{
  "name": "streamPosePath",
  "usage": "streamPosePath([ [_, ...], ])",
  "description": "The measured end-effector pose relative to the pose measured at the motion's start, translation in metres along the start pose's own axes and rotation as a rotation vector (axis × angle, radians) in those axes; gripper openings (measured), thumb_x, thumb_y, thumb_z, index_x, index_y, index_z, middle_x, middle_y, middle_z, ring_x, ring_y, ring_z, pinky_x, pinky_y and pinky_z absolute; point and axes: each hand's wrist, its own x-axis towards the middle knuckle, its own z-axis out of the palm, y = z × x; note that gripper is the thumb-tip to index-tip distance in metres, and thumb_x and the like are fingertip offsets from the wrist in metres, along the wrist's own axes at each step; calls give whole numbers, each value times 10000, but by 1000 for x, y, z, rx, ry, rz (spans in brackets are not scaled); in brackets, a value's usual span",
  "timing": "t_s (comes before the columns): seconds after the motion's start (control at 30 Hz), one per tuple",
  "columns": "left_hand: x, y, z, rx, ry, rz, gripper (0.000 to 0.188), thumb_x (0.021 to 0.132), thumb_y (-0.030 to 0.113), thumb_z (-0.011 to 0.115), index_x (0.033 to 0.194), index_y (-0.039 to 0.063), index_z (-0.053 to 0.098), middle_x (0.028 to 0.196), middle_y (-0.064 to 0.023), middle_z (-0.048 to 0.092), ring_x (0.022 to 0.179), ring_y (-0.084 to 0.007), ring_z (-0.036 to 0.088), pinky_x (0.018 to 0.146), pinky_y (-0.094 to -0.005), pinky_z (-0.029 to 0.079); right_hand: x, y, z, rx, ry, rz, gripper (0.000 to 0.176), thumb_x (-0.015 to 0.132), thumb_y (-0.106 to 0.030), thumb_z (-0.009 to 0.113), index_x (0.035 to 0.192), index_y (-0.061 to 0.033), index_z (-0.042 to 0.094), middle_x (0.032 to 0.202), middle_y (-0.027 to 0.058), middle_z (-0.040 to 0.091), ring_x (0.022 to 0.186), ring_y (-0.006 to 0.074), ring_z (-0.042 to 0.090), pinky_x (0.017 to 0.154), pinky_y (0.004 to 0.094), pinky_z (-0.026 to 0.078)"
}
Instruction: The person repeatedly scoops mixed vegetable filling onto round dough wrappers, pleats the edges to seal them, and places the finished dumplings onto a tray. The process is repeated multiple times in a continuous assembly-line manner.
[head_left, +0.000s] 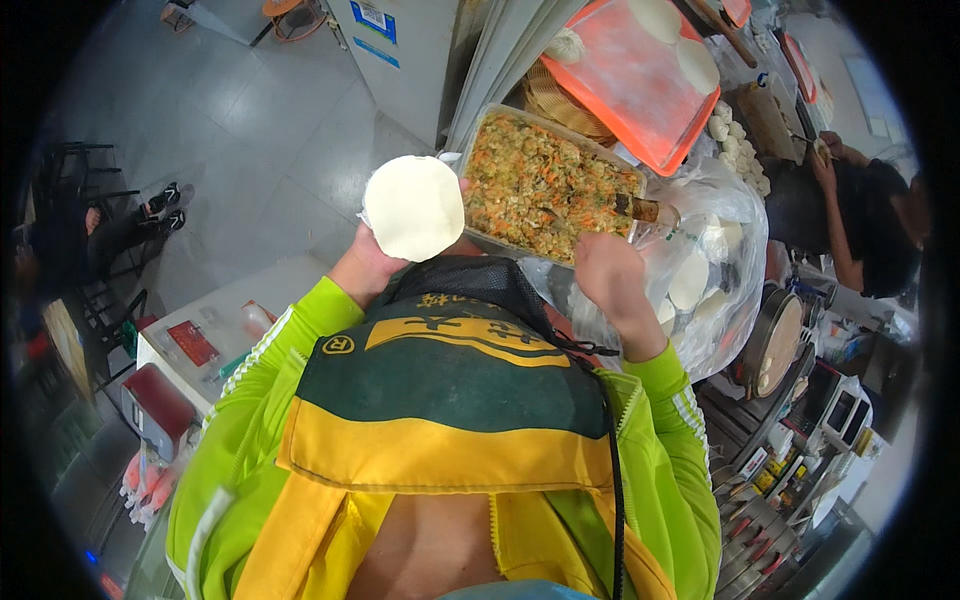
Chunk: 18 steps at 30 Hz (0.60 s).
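Note:
On my left hand (373, 259) lies a round, flat dough wrapper (415, 208), held left of a rectangular tub (487, 241). Chopped vegetable filling (540, 180) with orange and green bits fills the tub. My right hand (611, 274) is closed at the tub's near right edge, around a utensil whose metal part (553, 217) reaches into the filling; its grip is hidden by the fingers. Beside this hand, a clear plastic bag (739, 300) holds several pale dough rounds (688, 281). A wooden-looking handle (656, 211) lies over the tub's right rim.
An orange tray (622, 82) with dough rounds stands beyond the tub, partly over a wicker basket (562, 101). Shaped dough pieces (739, 150) lie to its right. A co-worker in dark clothes (847, 210) is at far right. A white table (255, 300) stands at left.

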Motion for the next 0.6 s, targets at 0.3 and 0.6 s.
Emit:
streamPosePath([
  [0.3, 3, 1, -8, -136, -4, -37, 549, 953, 422, 391, 1367, 70, 471, 1439, -252, 393, 1320, -385, 409, 1053, -527, 389, 46, 30, 10, 318, -389, 15, 250, 843, -204, 494, 799, -29, 668, 777, 188, 646, 772, 368, 631, 723, 467, 488],
  [0.6, 0, -4, -2, -86, 16, 12, 538, 964, 395, 391, 1382, 60, 439, 1435, -252, 395, 1315, -378, 416, 1042, -517, 408, 35, -1, -30, -267, -21, -33, 141, 838, -155, 519, 863, -80, 636, 700, 172, 637, 672, 353, 639, 602, 483, 490],
])
